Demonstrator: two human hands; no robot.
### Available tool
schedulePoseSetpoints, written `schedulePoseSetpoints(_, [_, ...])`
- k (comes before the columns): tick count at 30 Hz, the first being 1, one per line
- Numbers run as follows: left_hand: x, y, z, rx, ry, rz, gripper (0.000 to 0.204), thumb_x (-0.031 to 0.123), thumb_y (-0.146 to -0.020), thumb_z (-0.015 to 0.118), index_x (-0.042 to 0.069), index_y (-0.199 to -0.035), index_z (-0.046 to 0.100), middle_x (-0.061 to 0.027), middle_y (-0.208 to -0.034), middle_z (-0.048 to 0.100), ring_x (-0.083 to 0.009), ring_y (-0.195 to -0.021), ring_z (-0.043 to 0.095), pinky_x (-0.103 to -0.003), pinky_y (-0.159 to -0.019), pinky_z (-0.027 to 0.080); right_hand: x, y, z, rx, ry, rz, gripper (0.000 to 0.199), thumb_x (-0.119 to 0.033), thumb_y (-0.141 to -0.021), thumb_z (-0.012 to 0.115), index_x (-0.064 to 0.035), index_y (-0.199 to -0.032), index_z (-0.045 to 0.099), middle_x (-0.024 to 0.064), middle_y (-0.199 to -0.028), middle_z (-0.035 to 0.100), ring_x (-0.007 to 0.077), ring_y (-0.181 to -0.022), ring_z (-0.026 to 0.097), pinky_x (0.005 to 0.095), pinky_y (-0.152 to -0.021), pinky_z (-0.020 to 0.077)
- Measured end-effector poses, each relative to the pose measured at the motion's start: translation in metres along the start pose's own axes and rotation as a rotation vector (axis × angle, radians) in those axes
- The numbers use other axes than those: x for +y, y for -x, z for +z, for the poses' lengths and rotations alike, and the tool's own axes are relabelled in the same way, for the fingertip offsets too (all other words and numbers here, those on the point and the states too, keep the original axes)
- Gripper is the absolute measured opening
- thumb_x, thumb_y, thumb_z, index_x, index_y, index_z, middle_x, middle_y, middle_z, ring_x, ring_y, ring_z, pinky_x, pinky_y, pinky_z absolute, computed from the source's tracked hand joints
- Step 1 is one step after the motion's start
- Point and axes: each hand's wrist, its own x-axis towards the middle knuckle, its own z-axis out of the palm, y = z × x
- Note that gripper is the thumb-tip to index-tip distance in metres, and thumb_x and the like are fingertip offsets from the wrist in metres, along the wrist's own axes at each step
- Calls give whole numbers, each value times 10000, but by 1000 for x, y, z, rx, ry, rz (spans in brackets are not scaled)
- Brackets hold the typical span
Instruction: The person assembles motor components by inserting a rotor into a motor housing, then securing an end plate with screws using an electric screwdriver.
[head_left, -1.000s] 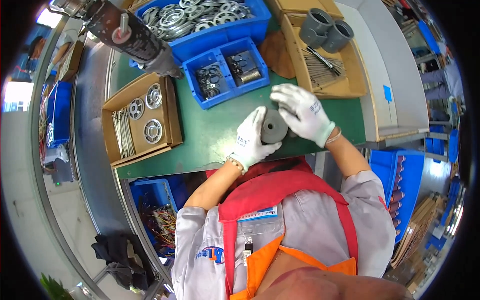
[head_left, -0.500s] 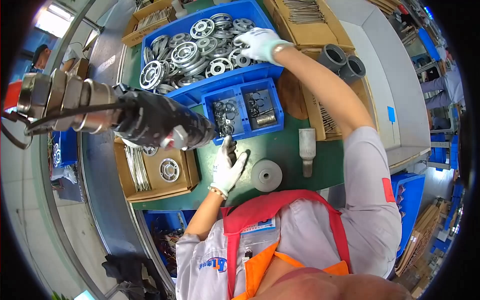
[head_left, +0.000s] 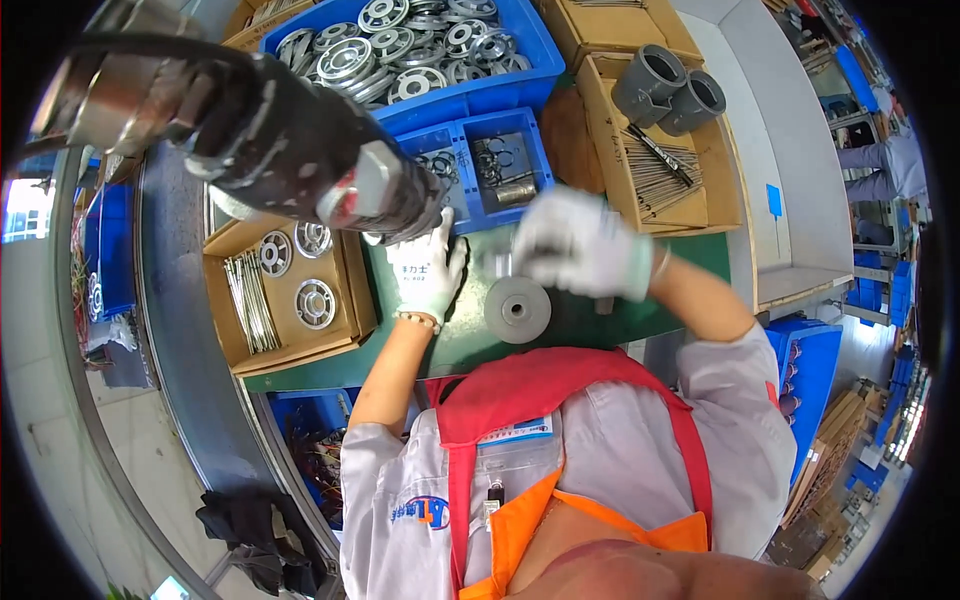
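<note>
Remotely, I see the green worktop (head_left: 462,347), a black tool (head_left: 300,150) across its left edge, the right hand (head_left: 580,245) blurred, grip unreadable, the left hand (head_left: 426,272), thumb and forefinger apart. A low sweep could knock the round grey part (head_left: 517,328) off the nearby front edge.
</note>
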Motion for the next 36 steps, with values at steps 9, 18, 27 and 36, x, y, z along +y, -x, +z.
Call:
schedulePoseSetpoints(9, [13, -3, -27, 17, 0, 27, 394, 329, -872, 643, 137, -1215, 630, -48, -1221, 644, -297, -1226, 523, -541, -1069, 296, 2, 54, 43, -6, 194, -350, 254, -197, -765, 733, -131, -1003, 673, 63, -1026, 626, 283, -1059, 593, 480, -977, 485])
schedulePoseSetpoints(18, [33, 4, -68, 110, 216, 85, 260, 212, -822, 683, 85, -1049, 695, -84, -1131, 675, -340, -1153, 555, -526, -1038, 342, 61, -61, 18, -621, 1026, 327, 218, -272, -835, 651, -145, -998, 720, 41, -1017, 698, 220, -1053, 606, 369, -898, 416])
schedulePoseSetpoints(27, [33, -15, -92, 120, 363, 130, 214, 157, -819, 679, 56, -1005, 705, -119, -1119, 675, -340, -1091, 602, -452, -987, 428, 73, -75, -7, -545, 790, 333, 332, -271, -714, 707, -82, -986, 708, 99, -962, 696, 273, -1026, 615, 389, -888, 456])
schedulePoseSetpoints(36, [83, -81, -86, -305, 1634, -330, 760, 189, -977, 596, 27, -1547, 120, -132, -1533, 332, -180, -1344, 403, -302, -961, 471, 28, -25, -22, 208, -972, 496, 441, -121, -842, 719, 12, -1222, 540, 66, -1118, 608, 137, -1030, 586, 298, -943, 478])
